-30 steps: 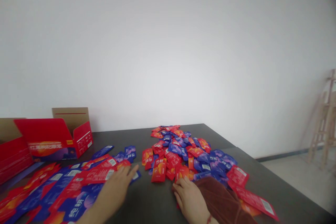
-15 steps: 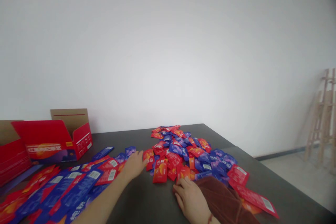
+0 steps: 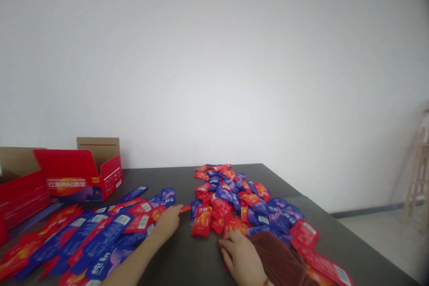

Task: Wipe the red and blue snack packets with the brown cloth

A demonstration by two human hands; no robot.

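Observation:
My left hand (image 3: 168, 223) is closed in a pinch on a red-orange packet (image 3: 185, 208), which pokes out past the fingertips over the bare strip between two groups of packets. My right hand (image 3: 241, 257) rests at the near edge of the right-hand pile, fingers apart and lightly bent, touching a red packet (image 3: 231, 223). A sliver of red shows under its thumb; what it belongs to is hidden. Just left of that, another red packet (image 3: 201, 222) lies flat. On the left, long blue packets (image 3: 109, 234) and red ones are spread in overlapping rows.
Two open red cartons, one (image 3: 75, 178) with a raised flap and another (image 3: 23, 196) at the left edge, stand on the dark table (image 3: 187, 259). A brown sleeve (image 3: 279, 257) covers part of the right pile. Wooden stands (image 3: 417, 174) are beyond the table.
My left hand has drawn back to the left, pulling a red-orange packet away from the pile. My right hand has barely moved. The view has shifted slightly left.

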